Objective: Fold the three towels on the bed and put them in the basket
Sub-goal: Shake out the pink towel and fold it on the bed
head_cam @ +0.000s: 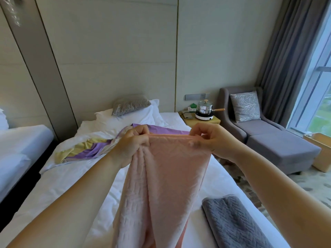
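Observation:
A pink towel (166, 179) hangs in the air over the white bed (68, 185), held up by its top edge. My left hand (133, 142) grips the bunched left corner of that edge. My right hand (208, 137) pinches the right corner between thumb and fingers. A grey towel (232, 222) lies folded on the bed at the lower right. A striped purple and yellow cloth (87, 149) lies crumpled further up the bed, partly hidden behind the pink towel. A light wooden basket (320, 153) stands on the floor at the far right.
White pillows (129, 119) with a grey cushion (130, 104) lie at the bed's head. A bedside table (202, 120) bears a pot on a hotplate. A grey armchair with footstool (279, 149) stands right of the bed. A second bed (18, 147) is at the left.

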{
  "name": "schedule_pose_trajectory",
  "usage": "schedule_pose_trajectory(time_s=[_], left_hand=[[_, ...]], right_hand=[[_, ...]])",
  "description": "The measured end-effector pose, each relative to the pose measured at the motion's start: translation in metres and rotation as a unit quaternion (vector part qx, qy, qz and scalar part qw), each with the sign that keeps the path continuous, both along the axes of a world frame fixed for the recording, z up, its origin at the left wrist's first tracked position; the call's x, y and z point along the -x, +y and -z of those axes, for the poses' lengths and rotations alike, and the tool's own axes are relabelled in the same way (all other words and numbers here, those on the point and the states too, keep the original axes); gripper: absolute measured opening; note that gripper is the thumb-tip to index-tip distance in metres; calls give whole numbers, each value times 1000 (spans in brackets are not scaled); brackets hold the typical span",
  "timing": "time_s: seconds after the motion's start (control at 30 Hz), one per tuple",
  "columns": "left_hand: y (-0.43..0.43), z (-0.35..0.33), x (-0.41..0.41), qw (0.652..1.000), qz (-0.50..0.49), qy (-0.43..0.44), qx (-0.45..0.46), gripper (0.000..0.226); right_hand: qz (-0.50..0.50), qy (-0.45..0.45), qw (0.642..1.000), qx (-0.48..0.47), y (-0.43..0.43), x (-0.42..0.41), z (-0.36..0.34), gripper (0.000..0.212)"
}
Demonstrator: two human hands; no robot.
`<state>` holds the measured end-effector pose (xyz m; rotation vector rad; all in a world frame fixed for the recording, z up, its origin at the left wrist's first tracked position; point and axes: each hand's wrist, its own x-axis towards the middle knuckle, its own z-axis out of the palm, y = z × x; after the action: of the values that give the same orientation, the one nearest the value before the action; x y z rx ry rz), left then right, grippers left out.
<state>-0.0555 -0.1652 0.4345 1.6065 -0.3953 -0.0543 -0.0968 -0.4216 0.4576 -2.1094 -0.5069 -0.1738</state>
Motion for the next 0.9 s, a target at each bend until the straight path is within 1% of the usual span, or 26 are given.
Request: schedule_pose_trajectory(time_s=[0.07, 0.23, 0.27, 0.33, 0.4, 0.47, 0.53, 0.57, 0.63, 0.67, 0.7, 0.77, 0.8, 0.83, 0.9], left_hand=[[-5, -2, -1, 1000, 2, -13, -18, 23], [-16, -8, 1, 997, 1, -55, -60, 21], [-18, -9, 2, 996, -4, -61, -67, 22], [-17, -6, 1, 993, -7, -67, -96, 27], [-14, 2, 2, 985, -10, -57, -163, 25], [-8, 18, 1, 961, -20, -45, -272, 29], [0, 45, 5, 937, -18, -28, -348, 42], [7, 60, 9, 932, -25, 4, -363, 40], [19, 85, 22, 932, -50, 65, -352, 27], [23, 93, 26, 936, -71, 71, -336, 26], [27, 97, 27, 940, -99, 61, -320, 27], [28, 89, 23, 945, -143, 11, -294, 31], [26, 79, 21, 947, -149, -20, -283, 26], [24, 68, 18, 950, -146, -48, -273, 20], [23, 45, 15, 949, -133, -95, -268, 12]], right_hand=[[30, -10, 999, 7, -7, -8, 1, 17], [57, -41, 997, -9, -14, -29, 1, 25], [53, -37, 998, -25, -15, -34, 0, 26], [32, -29, 998, -43, -18, -41, -4, 20], [37, -45, 998, -6, -18, -49, -8, 13], [67, -70, 995, 33, -13, -58, -8, 9], [97, -75, 992, 22, -6, -65, -6, 9], [111, -68, 991, 0, -5, -68, -4, 8], [139, -36, 988, -48, -5, -75, 0, 8], [150, -18, 986, -67, -5, -78, 2, 8], [156, -1, 984, -84, -3, -81, 5, 9], [139, 33, 984, -110, 9, -82, 11, 8], [115, 43, 987, -107, 20, -80, 14, 7], [82, 43, 992, -83, 31, -77, 17, 7], [-7, 32, 999, 2, 55, -69, 21, 19]])
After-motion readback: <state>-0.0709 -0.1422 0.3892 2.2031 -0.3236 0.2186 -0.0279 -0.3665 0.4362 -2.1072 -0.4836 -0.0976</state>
